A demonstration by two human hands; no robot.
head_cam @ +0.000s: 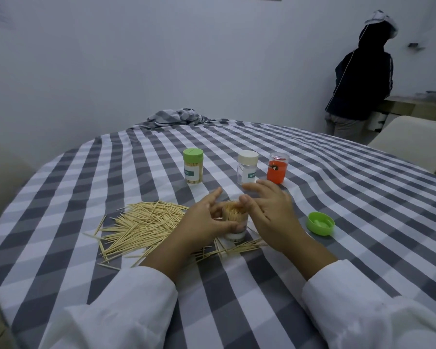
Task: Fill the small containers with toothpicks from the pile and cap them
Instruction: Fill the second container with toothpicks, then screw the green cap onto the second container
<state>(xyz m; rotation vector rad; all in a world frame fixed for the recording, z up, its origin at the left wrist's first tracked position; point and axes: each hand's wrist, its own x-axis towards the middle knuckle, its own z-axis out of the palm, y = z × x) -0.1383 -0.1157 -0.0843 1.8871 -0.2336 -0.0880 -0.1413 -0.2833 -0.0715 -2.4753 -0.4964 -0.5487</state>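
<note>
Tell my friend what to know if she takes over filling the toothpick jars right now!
Left hand grips the open jar, packed with toothpicks. Right hand rests fingers on its top.
Loose pile lies left of it; green cap lies right.
Done: green-capped jar, full.
Left: cap this jar; white-capped jar looks empty. Orange jar stands beside it.

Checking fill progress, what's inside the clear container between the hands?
The clear container gripped by the left hand is packed with upright wooden toothpicks. The hands hide its lower part.
</note>
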